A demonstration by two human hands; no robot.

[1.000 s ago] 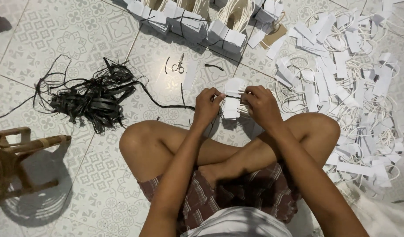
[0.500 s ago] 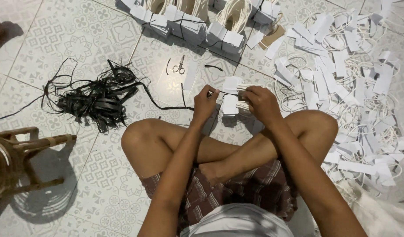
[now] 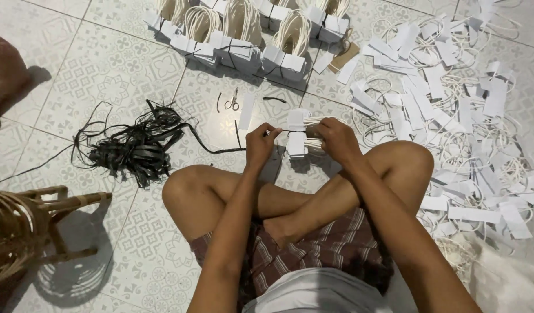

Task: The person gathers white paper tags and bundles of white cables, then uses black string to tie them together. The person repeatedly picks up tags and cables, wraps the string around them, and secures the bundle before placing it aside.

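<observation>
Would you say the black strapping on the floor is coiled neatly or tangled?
Tangled: the black strapping lies in a loose, knotted heap, strands trailing across the tiles.

We record a floor of pale square tiles bearing a grey ornamental pattern, with darker grout lines running diagonally. At eight o'clock stands a wooden and rattan stool, casting a ringed shadow. Lighting is even, from above. No walls or windows fall within view.

The small white bundle of matt paper strips contrasts with the glossy black tangle of plastic-looking strapping at nine o'clock; the smooth patterned ceramic floor tiles shine faintly.
</observation>
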